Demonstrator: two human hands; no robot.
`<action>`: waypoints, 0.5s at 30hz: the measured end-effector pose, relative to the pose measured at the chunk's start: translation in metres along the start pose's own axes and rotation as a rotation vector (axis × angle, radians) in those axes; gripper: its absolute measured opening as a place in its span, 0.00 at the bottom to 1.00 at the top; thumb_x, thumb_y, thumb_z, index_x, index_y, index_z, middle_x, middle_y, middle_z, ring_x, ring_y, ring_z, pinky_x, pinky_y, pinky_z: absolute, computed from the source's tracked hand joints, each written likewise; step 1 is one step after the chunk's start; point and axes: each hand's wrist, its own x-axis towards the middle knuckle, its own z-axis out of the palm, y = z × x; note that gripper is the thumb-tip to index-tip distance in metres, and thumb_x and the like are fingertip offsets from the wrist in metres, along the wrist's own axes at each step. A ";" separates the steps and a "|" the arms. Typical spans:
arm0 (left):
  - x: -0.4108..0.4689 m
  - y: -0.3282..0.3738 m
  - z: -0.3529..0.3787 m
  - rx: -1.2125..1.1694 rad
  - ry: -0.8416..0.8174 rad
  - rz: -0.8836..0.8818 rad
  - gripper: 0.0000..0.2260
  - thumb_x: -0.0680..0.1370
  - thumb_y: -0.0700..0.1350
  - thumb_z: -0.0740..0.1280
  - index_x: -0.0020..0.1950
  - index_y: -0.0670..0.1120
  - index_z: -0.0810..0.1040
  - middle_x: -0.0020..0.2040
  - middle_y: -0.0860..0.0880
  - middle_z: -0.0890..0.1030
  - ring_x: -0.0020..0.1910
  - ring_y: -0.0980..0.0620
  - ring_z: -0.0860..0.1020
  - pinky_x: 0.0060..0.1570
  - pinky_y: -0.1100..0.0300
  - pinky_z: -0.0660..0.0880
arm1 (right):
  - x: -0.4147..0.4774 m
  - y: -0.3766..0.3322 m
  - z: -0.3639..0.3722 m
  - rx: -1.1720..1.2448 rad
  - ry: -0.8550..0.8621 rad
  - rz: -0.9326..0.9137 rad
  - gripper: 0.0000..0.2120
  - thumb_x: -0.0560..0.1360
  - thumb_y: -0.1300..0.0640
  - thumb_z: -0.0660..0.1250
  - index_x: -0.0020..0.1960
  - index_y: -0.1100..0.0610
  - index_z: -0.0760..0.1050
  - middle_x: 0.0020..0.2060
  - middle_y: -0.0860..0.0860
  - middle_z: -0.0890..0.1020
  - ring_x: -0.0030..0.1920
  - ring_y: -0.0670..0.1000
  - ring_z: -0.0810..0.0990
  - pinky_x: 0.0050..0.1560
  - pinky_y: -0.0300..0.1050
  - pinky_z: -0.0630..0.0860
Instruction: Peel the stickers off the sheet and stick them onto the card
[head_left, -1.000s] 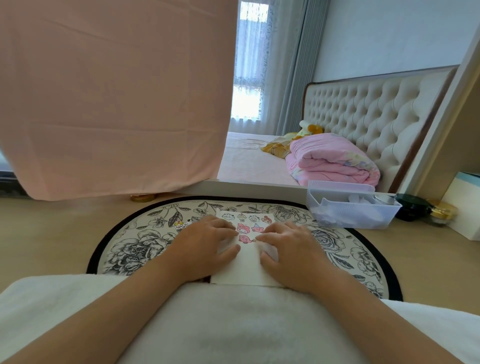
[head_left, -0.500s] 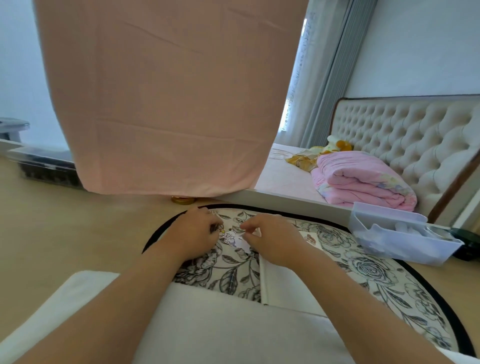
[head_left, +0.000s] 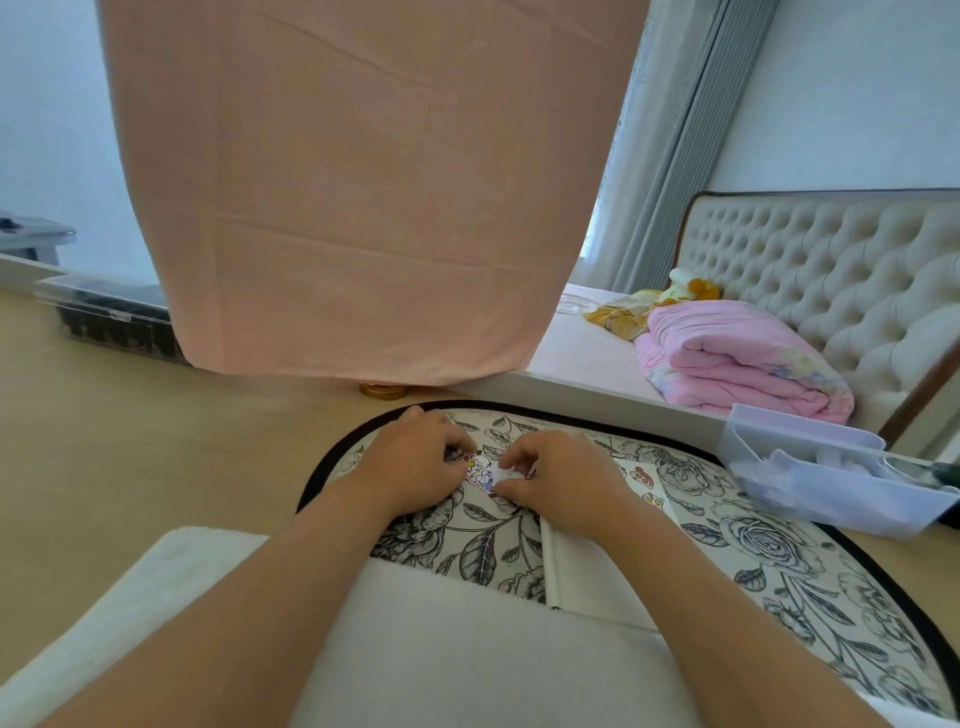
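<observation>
1. My left hand (head_left: 415, 467) and right hand (head_left: 563, 486) meet over the small sticker sheet (head_left: 482, 470), which lies on the floral mat (head_left: 467, 540) on the worktop (head_left: 156, 441).
2. My left fingers are curled onto the sheet's left edge and hold it down. My right thumb and forefinger pinch at its right side, where a pale corner shows.
3. I cannot tell whether a sticker has come free yet; my fingertips hide that spot.
4. The white card (head_left: 576, 571) lies on the mat just right of the sheet, partly under my right wrist and forearm.
5. A few stickers (head_left: 643, 475) show on its far end beyond my right hand, so I judge some are already placed.
6. What is left, as I read it: lift this sticker clear, carry it over to the card and press it down. Then do the same for the others, which still look bright on the sheet.
7. A second ago both my hands lay flat on the card, which sat straight in front of me, as if smoothing something down.
8. Since then my hands have moved left to the sheet, and my view has swung left with them.
9. Half a second ago they were already at the sheet, and their hold has barely changed.
</observation>
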 end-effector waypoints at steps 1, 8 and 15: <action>0.000 0.002 0.001 -0.015 0.007 0.010 0.12 0.78 0.49 0.66 0.60 0.58 0.81 0.56 0.57 0.77 0.60 0.54 0.69 0.60 0.57 0.69 | 0.001 0.001 0.002 0.044 0.009 0.013 0.11 0.70 0.40 0.75 0.50 0.42 0.81 0.43 0.40 0.81 0.47 0.42 0.78 0.50 0.43 0.77; -0.001 0.014 0.004 -0.227 0.021 0.058 0.11 0.74 0.45 0.68 0.52 0.58 0.83 0.47 0.60 0.79 0.52 0.60 0.74 0.55 0.56 0.74 | 0.003 0.009 0.005 0.452 0.041 0.101 0.11 0.65 0.50 0.82 0.43 0.46 0.82 0.33 0.44 0.80 0.32 0.40 0.75 0.37 0.35 0.71; -0.003 0.027 0.001 -0.526 -0.016 0.002 0.05 0.76 0.48 0.70 0.50 0.56 0.83 0.44 0.55 0.85 0.45 0.57 0.81 0.48 0.57 0.78 | 0.001 0.006 -0.005 0.831 0.133 0.134 0.06 0.69 0.54 0.80 0.39 0.54 0.84 0.32 0.45 0.83 0.32 0.37 0.78 0.37 0.30 0.73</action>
